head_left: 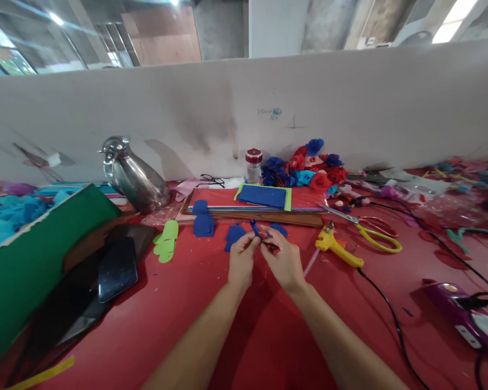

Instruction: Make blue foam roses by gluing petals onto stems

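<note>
Over the red table (pixel 179 325), my left hand (pixel 243 259) and my right hand (pixel 282 259) meet fingertip to fingertip. Both pinch a small rolled blue piece (pixel 254 226), whose top sticks up between them; the fingers hide its lower part. Just behind my left hand lie blue cut pieces (pixel 235 236), and another blue piece (pixel 279 229) shows behind my right hand. Farther left are stacked blue petal shapes (pixel 204 225) and light green cut pieces (pixel 166 242). A yellow glue gun (pixel 336 247) rests right of my right hand.
Scissors (pixel 370 230) lie right of the glue gun. Behind are a board (pixel 313 218) with folded blue material (pixel 262 196), a jar (pixel 254 167) and fabric flowers (pixel 319 181). On the left stand a metal jug (pixel 136 181), phone (pixel 117 270) and green box (pixel 44 265); cords cross the right.
</note>
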The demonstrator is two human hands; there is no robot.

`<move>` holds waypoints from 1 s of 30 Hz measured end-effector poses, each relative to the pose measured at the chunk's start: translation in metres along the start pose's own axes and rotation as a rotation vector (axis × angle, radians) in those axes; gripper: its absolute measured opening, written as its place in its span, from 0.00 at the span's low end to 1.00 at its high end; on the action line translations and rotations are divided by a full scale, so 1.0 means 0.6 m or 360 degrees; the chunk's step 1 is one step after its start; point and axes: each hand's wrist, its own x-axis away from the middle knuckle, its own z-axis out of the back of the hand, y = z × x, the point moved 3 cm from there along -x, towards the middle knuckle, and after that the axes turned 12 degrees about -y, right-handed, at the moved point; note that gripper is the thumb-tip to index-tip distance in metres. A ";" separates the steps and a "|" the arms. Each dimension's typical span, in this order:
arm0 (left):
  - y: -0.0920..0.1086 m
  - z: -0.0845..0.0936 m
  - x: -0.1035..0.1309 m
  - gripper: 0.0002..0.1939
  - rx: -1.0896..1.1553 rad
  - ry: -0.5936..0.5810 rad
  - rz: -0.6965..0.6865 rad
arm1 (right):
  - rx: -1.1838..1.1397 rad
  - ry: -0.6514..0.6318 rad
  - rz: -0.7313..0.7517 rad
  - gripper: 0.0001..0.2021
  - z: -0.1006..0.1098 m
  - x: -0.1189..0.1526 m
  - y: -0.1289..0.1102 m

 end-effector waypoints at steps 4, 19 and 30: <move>0.002 -0.004 0.001 0.09 -0.0058 -0.0085 -0.0029 | -0.0067 -0.0043 0.0044 0.17 -0.002 0.000 -0.001; 0.002 -0.009 0.002 0.13 0.0337 0.0042 0.0165 | -0.0209 0.0054 -0.0038 0.20 0.012 -0.006 -0.002; 0.000 -0.009 0.000 0.12 0.0435 0.0097 0.0225 | -0.0241 0.0005 -0.0034 0.20 0.004 -0.008 0.000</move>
